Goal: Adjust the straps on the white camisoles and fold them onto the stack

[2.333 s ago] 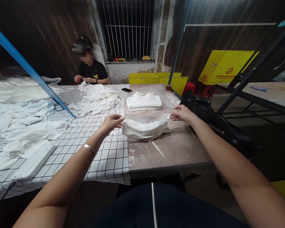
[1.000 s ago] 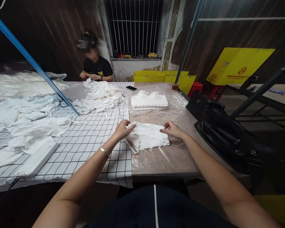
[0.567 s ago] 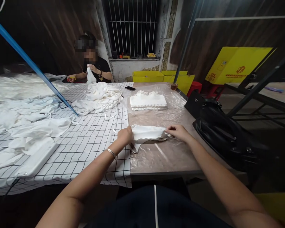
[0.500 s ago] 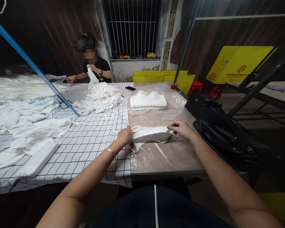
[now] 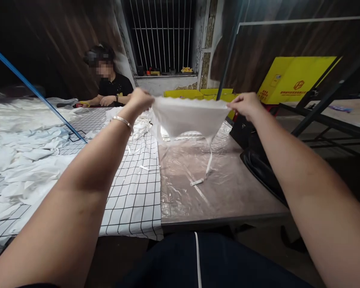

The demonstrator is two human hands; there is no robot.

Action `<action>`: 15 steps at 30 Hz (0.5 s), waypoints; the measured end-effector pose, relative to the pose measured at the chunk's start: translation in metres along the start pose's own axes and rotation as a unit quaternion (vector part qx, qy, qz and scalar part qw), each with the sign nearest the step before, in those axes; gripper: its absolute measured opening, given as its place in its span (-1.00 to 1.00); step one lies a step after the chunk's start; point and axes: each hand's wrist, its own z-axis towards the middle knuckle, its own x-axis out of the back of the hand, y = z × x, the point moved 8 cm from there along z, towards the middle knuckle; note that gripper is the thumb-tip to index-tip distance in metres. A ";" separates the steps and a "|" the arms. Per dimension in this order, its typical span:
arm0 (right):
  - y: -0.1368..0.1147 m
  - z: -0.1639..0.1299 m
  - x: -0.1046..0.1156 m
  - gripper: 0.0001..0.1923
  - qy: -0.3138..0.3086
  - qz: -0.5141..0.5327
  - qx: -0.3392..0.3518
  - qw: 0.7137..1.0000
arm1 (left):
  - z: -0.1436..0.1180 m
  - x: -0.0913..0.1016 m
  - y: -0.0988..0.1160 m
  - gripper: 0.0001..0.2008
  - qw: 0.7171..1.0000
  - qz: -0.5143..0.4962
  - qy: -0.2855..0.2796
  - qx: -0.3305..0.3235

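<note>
Head view. Found first: white fabric piece [image 5: 187, 118] raised clear of the tabletop [image 5: 228, 200] and stretched wide, scalloped edge uppermost. Judged meaning: opened to its width, not yet lying flat. Noted at upper left corner of the piece: left hand [image 5: 141, 98], fingers closed in a grip on the fabric. Noted at upper right corner: right hand [image 5: 246, 106], thumb and fingers pinched together on the fabric. Hanging below: strap [image 5: 209, 162], contact with the tabletop not determinable. Seen partly behind, toward the tabletop's far edge: white stack [image 5: 165, 135]. Seen by the right edge: black bag [image 5: 255, 162]. Covering the left part up to the near edge: checked cloth [image 5: 138, 200].

Against the frame half a second ago: piece then gathered low, closer to the near edge; now higher and farther out. Also changed beyond the far left edge: co-worker's hand [image 5: 109, 101], formerly lifting white cloth, now lowered.
</note>
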 end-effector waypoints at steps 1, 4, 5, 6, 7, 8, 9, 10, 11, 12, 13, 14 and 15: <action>-0.015 0.007 0.009 -0.64 0.006 -0.002 0.017 1.000 | 0.008 0.008 0.014 -0.87 1.000 -0.002 0.013 -0.010; -0.043 0.005 0.035 -0.51 0.016 -0.013 0.063 0.998 | 0.008 0.015 0.038 -0.62 0.999 -0.003 0.001 -0.051; -0.042 -0.004 0.041 -0.50 0.019 -0.020 0.070 0.997 | -0.001 0.012 0.036 -0.63 0.998 -0.013 -0.014 -0.060; -0.036 -0.015 0.045 -0.52 0.018 -0.029 0.069 0.997 | -0.013 0.006 0.029 -0.67 0.997 -0.023 -0.031 -0.060; -0.023 -0.030 0.046 -0.55 0.010 -0.037 0.064 0.997 | -0.029 -0.003 0.017 -0.70 0.997 -0.030 -0.050 -0.051; -0.005 -0.047 0.044 -0.59 -0.001 -0.044 0.052 0.998 | -0.049 -0.015 0.000 -0.71 0.996 -0.035 -0.074 -0.033; 0.017 -0.066 0.037 -0.65 -0.027 -0.049 0.040 0.998 | -0.072 -0.029 -0.020 -0.73 0.994 -0.032 -0.100 -0.009; 0.044 -0.087 0.029 -0.71 -0.050 -0.052 0.020 0.997 | -0.097 -0.045 -0.041 -0.74 0.992 -0.024 -0.127 0.015; 0.073 -0.109 0.017 -0.78 -0.079 -0.049 -0.006 0.996 | -0.122 -0.063 -0.064 -0.75 0.987 -0.012 -0.155 0.045; 0.101 -0.132 0.003 -0.82 -0.114 -0.045 -0.029 0.992 | -0.146 -0.081 -0.085 -0.76 0.980 0.000 -0.190 0.067; 0.128 -0.155 -0.009 -0.83 -0.136 -0.050 -0.061 0.988 | -0.168 -0.098 -0.103 -0.78 0.971 0.015 -0.225 0.079; 0.149 -0.177 -0.020 -0.80 -0.147 -0.062 -0.078 0.984 | -0.187 -0.112 -0.121 -0.79 0.963 0.033 -0.248 0.099; 0.160 -0.198 -0.027 -0.77 -0.127 -0.079 -0.068 0.986 | -0.201 -0.124 -0.135 -0.79 0.955 0.041 -0.271 0.118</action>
